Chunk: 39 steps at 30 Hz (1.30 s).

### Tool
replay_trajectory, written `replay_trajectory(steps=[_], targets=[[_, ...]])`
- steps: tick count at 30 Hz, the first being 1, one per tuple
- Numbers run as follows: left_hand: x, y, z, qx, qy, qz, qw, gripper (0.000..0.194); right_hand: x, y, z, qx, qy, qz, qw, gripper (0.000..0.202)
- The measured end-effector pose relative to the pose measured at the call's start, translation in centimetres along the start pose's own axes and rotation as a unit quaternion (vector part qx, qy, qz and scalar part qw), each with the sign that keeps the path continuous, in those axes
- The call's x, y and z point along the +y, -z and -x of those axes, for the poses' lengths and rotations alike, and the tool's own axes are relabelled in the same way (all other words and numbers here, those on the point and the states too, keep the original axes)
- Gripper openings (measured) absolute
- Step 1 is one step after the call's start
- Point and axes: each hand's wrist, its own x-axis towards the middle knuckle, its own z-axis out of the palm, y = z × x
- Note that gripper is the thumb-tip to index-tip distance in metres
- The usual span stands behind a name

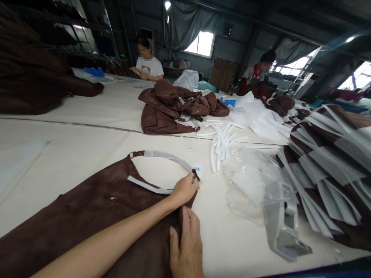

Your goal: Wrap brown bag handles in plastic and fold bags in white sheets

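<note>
A dark brown handbag [95,200] lies flat on the table, a zipper pull [113,199] on its upper face. Its strap [165,155], wrapped in translucent film, arches away from me. My left hand [185,189] reaches across the bag with closed fingers on the strap's right end, by a metal ring. A white barcode tag [198,169] sticks out just beyond those fingers. A pale strip [147,186] runs along the bag's opening. Flat against the bag's right edge rests my right hand [188,245], fingers stretched out and thumb apart.
White foam tubes [222,143] lie loosely beyond my hands, before a heap of brown bags [171,102]. Right of me are clear plastic [246,177], a grey tape dispenser [282,227] and stacked wrapped brown pieces [327,166]. Two people [149,65] work across the table.
</note>
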Motion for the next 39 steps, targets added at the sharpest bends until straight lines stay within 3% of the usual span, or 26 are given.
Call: replay_trajectory(steps=[4, 7, 12, 16, 20, 24, 33, 39], targets=[[-1.4, -0.2, 0.5, 0.009, -0.012, 0.088, 0.996, 0.027, 0.0, 1.8, 0.2, -0.014, -0.017, -0.07, 0.997, 0.045], [-2.2, -0.1, 0.7, -0.002, -0.029, 0.151, 0.988, 0.031, 1.6, 5.0, -0.4, 0.024, -0.056, -0.093, 0.994, 0.027], [-2.7, 0.2, 0.7, -0.027, -0.054, 0.272, 0.961, 0.04, 6.7, 12.7, -3.1, 0.17, -0.128, 0.054, 0.976, 0.03], [-2.8, 0.2, 0.8, -0.038, -0.055, 0.298, 0.952, 0.042, 11.2, 16.6, -6.5, 0.151, -0.108, 0.217, 0.958, 0.042], [-3.1, 0.1, 1.3, -0.06, -0.067, 0.334, 0.938, 0.039, 15.1, 17.2, -9.5, 0.099, -0.095, 0.3, 0.944, 0.039], [-3.3, 0.1, 1.9, -0.088, -0.057, 0.388, 0.916, 0.039, 16.8, 17.1, -11.2, 0.063, -0.09, 0.328, 0.938, 0.033], [-3.2, 0.2, 1.8, -0.082, -0.046, 0.418, 0.904, 0.051, 15.3, 17.9, -11.1, -0.036, -0.076, 0.375, 0.923, 0.015], [-3.0, 0.5, 1.7, -0.08, -0.02, 0.414, 0.907, 0.06, 14.7, 17.9, -11.4, -0.056, -0.108, 0.361, 0.925, 0.02]])
